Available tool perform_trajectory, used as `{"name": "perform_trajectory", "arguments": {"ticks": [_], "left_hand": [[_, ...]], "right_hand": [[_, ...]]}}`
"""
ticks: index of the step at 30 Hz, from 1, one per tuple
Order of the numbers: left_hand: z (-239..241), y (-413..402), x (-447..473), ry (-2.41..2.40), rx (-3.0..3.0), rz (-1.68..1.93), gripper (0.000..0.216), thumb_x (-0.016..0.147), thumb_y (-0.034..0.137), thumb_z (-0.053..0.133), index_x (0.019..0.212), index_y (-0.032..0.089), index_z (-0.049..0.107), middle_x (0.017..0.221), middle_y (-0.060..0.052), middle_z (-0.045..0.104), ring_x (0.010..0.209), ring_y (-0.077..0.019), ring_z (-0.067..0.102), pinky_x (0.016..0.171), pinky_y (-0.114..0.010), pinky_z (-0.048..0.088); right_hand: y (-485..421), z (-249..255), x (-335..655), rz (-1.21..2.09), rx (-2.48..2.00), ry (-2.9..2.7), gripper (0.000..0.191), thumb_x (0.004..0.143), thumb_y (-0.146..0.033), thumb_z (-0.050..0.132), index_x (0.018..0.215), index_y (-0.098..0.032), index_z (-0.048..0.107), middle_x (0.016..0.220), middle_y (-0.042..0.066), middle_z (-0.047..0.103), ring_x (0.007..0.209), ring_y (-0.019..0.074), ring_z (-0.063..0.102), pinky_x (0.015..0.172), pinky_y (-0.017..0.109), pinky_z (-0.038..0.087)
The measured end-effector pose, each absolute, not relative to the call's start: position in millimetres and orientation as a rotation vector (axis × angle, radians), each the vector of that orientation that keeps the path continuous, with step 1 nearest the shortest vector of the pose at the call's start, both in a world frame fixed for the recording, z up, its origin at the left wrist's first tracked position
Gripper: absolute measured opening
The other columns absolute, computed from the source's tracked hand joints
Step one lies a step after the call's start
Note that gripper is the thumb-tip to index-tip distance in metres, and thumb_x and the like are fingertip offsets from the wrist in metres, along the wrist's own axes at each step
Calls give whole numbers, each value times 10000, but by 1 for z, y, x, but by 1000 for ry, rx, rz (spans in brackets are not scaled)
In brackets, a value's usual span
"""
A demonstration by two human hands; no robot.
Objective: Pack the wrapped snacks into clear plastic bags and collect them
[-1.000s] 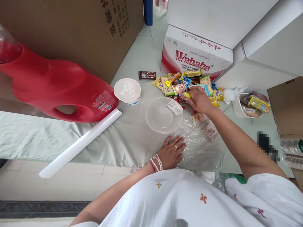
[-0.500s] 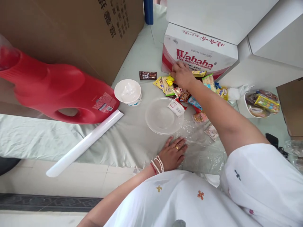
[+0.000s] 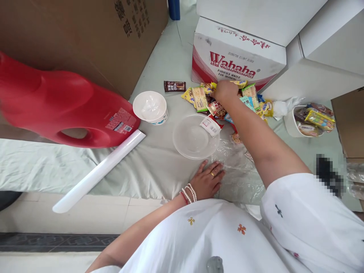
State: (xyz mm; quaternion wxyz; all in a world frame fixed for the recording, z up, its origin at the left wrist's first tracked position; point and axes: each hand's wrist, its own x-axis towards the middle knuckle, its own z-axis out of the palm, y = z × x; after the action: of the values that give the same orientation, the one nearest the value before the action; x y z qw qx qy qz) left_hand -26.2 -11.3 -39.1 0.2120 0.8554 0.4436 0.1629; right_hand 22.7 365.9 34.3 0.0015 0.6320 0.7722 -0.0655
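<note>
My right hand (image 3: 226,91) reaches into a pile of small wrapped snacks in front of the water carton, its fingers curled down. What they grip, if anything, is hidden; a bit of bright yellow wrapper (image 3: 214,85) shows beside them. Left of this hand lies a pale green-edged snack packet (image 3: 200,98). A dark cocoa bar (image 3: 174,86) lies apart from the pile. My left hand (image 3: 207,180) rests flat on the cloth, fingers spread, holding nothing. Just beyond it is a clear round plastic lid (image 3: 187,138) with a white label (image 3: 210,126).
A white paper tub (image 3: 149,108) with clear plastic inside stands left of the lid. Farther left are a red jug (image 3: 71,110) and a white curved strip (image 3: 99,170). A Wahaha carton (image 3: 239,57) stands behind the pile. At right, a white tub (image 3: 292,123) holds snacks.
My right hand has moved slightly right and lower within the pile, uncovering a yellow packet to its left. My left hand stays flat. The view has shifted a little.
</note>
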Motion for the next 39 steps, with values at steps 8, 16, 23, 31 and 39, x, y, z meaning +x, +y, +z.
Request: {"name": "perform_trajectory", "arguments": {"ticks": [8, 16, 23, 31, 39], "left_hand": [[-40, -13, -27, 1249, 2376, 421, 524, 1031, 395, 518, 1533, 243, 530, 1652, -105, 472, 1567, -272, 363, 1319, -581, 155], [-41, -14, -27, 1261, 2386, 438, 577, 1048, 395, 492, 1600, 236, 431, 1728, -144, 319, 1587, -294, 335, 1304, -594, 173], [-42, -19, -28, 1271, 2448, 440, 544, 1050, 453, 494, 1565, 279, 493, 1676, -106, 431, 1578, -306, 352, 1306, -659, -6], [-33, -23, -27, 1381, 2446, 247, 573, 1029, 487, 520, 1581, 341, 471, 1713, -80, 358, 1605, -346, 283, 1273, -721, -41], [-29, -31, -38, 1507, 2417, 103, 678, 1026, 516, 489, 1644, 268, 361, 1724, -132, 307, 1584, -335, 337, 1282, -700, -29]], "right_hand": [[347, 46, 21, -217, 2152, 2452, 391, 942, -291, 678, 1247, -49, 644, 1141, 220, 692, 1127, 389, 669, 969, 581, 512], [251, 130, 161, -485, 2060, 3049, 268, 967, -393, 600, 1150, -204, 649, 1043, 116, 678, 1065, 310, 615, 913, 444, 510], [94, 77, 215, -1227, 1498, 2522, 90, 795, -258, 651, 876, -224, 673, 809, 13, 705, 740, 199, 618, 687, 277, 431], [83, 39, 234, -683, 2035, 2389, 238, 892, -216, 586, 1115, -201, 670, 1032, 85, 751, 890, 242, 655, 713, 291, 406], [49, 21, 210, -405, 1465, 2719, 699, 922, -496, 728, 1489, -143, 523, 1413, 204, 603, 1275, 378, 508, 1045, 481, 401]]}}
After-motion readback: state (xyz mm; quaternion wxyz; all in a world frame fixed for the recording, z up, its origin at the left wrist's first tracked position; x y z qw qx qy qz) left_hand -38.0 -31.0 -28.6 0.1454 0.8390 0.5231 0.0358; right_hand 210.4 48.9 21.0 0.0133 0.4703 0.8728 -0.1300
